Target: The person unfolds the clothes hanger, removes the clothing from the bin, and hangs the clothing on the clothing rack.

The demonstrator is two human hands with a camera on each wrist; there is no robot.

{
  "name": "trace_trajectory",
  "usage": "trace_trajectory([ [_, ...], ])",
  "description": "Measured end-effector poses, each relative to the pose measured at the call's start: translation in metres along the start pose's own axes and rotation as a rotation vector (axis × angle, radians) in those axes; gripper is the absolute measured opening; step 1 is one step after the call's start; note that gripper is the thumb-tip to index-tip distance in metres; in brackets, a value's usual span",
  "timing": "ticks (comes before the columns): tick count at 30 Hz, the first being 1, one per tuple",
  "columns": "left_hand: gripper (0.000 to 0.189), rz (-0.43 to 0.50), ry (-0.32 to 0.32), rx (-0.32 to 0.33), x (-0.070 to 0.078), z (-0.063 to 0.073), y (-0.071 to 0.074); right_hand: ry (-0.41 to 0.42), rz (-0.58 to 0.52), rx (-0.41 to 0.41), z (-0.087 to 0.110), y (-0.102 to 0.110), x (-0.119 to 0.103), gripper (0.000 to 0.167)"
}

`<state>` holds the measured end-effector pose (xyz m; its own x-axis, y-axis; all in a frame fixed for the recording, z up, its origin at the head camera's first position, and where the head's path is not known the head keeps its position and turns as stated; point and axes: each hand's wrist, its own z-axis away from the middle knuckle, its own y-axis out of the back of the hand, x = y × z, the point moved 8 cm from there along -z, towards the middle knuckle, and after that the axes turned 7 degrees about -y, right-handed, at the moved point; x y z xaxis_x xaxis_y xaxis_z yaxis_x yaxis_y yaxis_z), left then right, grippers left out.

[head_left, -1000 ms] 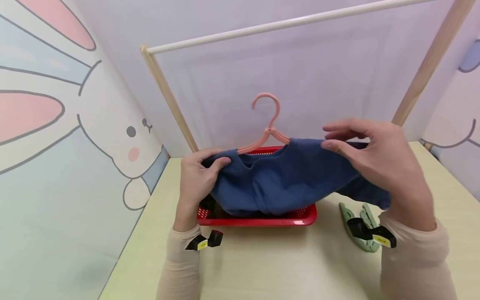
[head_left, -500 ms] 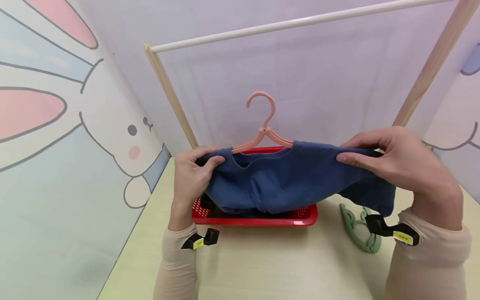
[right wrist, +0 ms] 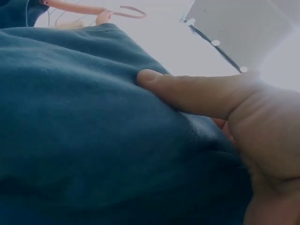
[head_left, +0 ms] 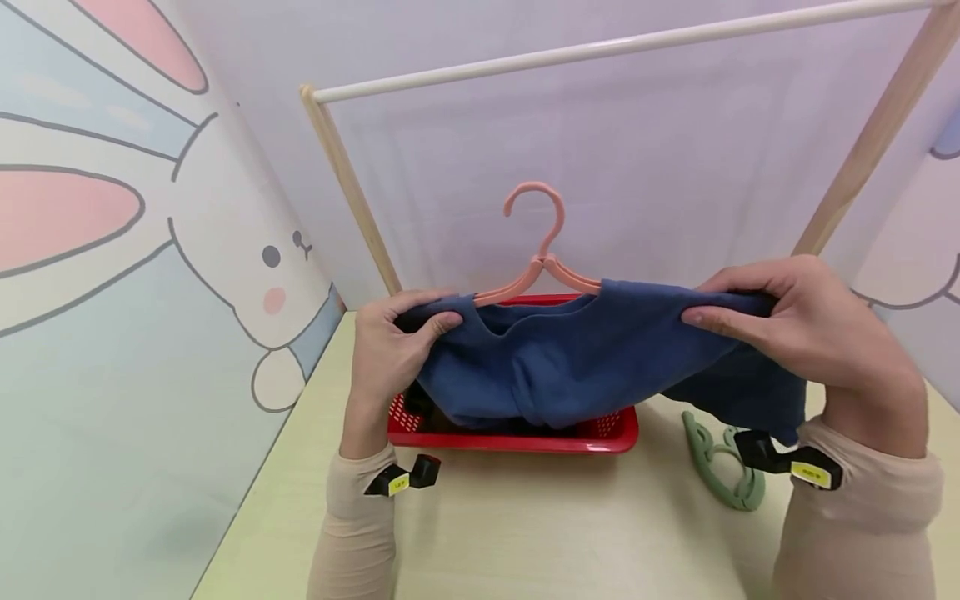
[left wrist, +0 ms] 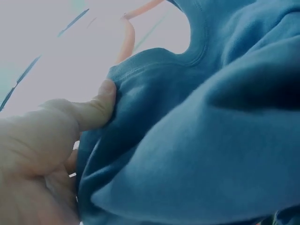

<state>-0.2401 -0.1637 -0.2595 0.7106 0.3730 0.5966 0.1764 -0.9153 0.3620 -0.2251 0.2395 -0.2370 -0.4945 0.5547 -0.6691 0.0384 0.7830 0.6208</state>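
Note:
A dark blue shirt (head_left: 570, 358) hangs stretched between both hands, with a pink clothes hanger (head_left: 543, 258) inside its neckline and the hook pointing up. At the left shoulder, my left hand (head_left: 390, 346) pinches the fabric between thumb and fingers. My right hand (head_left: 810, 325) grips the other shoulder, its thumb in front and its fingers behind the cloth. In the left wrist view the thumb presses the shirt (left wrist: 197, 154) beside the neckline. The right wrist view has the thumb lying along the shirt (right wrist: 93, 117). The hanger's arms are hidden under the cloth.
Behind and below the shirt is a red basket (head_left: 517, 442) with dark contents. A green hanger (head_left: 723, 467) lies on the table (head_left: 540, 533) at the right. Above stands a rack with a white rail (head_left: 600, 52) and wooden posts. A rabbit-painted wall (head_left: 112, 333) borders the left.
My right hand has moved rightward along the shirt's shoulder and closed on it. The left hand keeps its pinch. The hanger has shifted slightly, and its right arm shows more.

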Motion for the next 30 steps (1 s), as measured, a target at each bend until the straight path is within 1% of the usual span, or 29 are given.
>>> trace_trajectory([
  [2, 0.034, -0.008, 0.02, 0.005, -0.004, 0.001, 0.005, 0.01, -0.005, 0.016, 0.0, 0.001, 0.001, 0.022],
  [4, 0.04, -0.024, 0.026, 0.015, -0.008, 0.001, 0.012, 0.001, -0.004, 0.039, 0.0, 0.004, 0.004, 0.022],
  [6, 0.042, -0.03, 0.025, 0.043, -0.011, 0.002, 0.019, -0.037, -0.006, 0.07, 0.001, 0.009, 0.009, 0.019],
  [8, 0.039, -0.021, 0.022, 0.074, -0.013, 0.002, 0.026, -0.074, -0.009, 0.112, 0.004, 0.016, 0.015, 0.016],
  [11, 0.033, 0.029, 0.038, 0.127, -0.015, 0.002, 0.031, -0.09, -0.025, 0.185, 0.008, 0.029, 0.019, 0.013],
  [14, 0.028, 0.07, 0.052, 0.163, -0.016, 0.0, 0.032, -0.083, -0.068, 0.288, 0.013, 0.043, 0.019, 0.011],
  [16, 0.025, 0.084, 0.055, 0.18, -0.015, -0.001, 0.031, -0.095, -0.092, 0.35, 0.016, 0.05, 0.021, 0.01],
  [19, 0.021, 0.107, 0.062, 0.197, -0.015, -0.002, 0.032, -0.12, -0.124, 0.405, 0.02, 0.056, 0.024, 0.009],
  [20, 0.019, 0.117, 0.067, 0.204, -0.015, -0.001, 0.033, -0.119, -0.126, 0.403, 0.02, 0.057, 0.024, 0.009],
  [22, 0.017, 0.157, 0.075, 0.217, -0.015, 0.0, 0.034, -0.109, -0.13, 0.367, 0.02, 0.056, 0.023, 0.01],
  [25, 0.021, 0.241, 0.085, 0.232, -0.016, 0.001, 0.035, -0.084, -0.109, 0.282, 0.018, 0.052, 0.02, 0.012],
  [27, 0.025, 0.28, 0.081, 0.235, -0.016, 0.001, 0.036, -0.075, -0.087, 0.218, 0.017, 0.049, 0.019, 0.015],
  [28, 0.026, 0.294, 0.078, 0.234, -0.016, 0.001, 0.036, -0.071, -0.073, 0.191, 0.017, 0.047, 0.019, 0.016],
  [30, 0.026, 0.279, 0.073, 0.231, -0.015, 0.001, 0.035, -0.067, -0.055, 0.151, 0.016, 0.044, 0.019, 0.019],
])
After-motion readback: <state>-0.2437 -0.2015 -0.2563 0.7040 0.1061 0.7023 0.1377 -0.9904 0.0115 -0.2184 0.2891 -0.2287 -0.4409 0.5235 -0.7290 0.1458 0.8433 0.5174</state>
